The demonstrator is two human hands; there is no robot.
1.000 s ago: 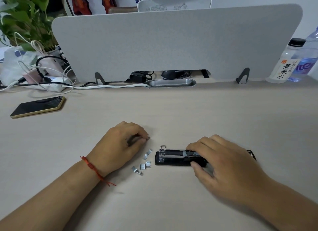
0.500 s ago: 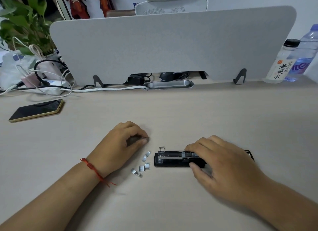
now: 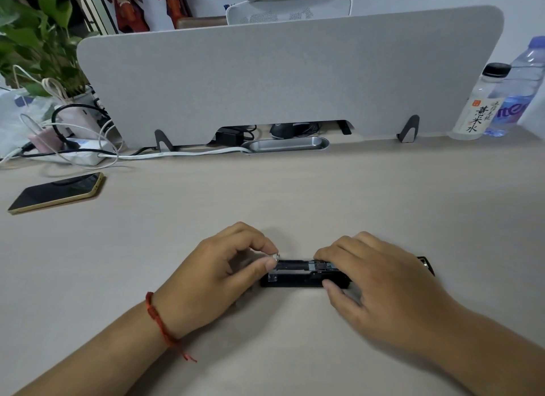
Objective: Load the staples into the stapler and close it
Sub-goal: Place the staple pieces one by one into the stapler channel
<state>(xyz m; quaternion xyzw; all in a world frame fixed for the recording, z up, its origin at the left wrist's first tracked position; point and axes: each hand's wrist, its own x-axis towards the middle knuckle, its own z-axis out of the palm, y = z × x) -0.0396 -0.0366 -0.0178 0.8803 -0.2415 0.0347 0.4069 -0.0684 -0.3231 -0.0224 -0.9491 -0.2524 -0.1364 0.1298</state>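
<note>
Staple piece (image 3: 276,257) pinched between thumb and forefinger of left hand (image 3: 212,274), held at left end of open stapler (image 3: 295,279). Stapler laid flat on desk (image 3: 295,195), gripped by right hand (image 3: 380,286), fingers curled over top, thumb at front.

Two bare forearms (image 3: 103,357) come into view, each ending in a bare grip. Round the left wrist sits a thin red cord bracelet (image 3: 156,319): a twisted string with a small knot at its upper edge and a frayed loose tail trailing from its lower end. Just beyond the bracelet, toward the fingers, the left grip (image 3: 212,271) shows a short, plain thumbnail. Well to the right of the bracelet, the right grip (image 3: 383,289) is bare skin from wrist to fingertips, its outline softly blurred.
</note>
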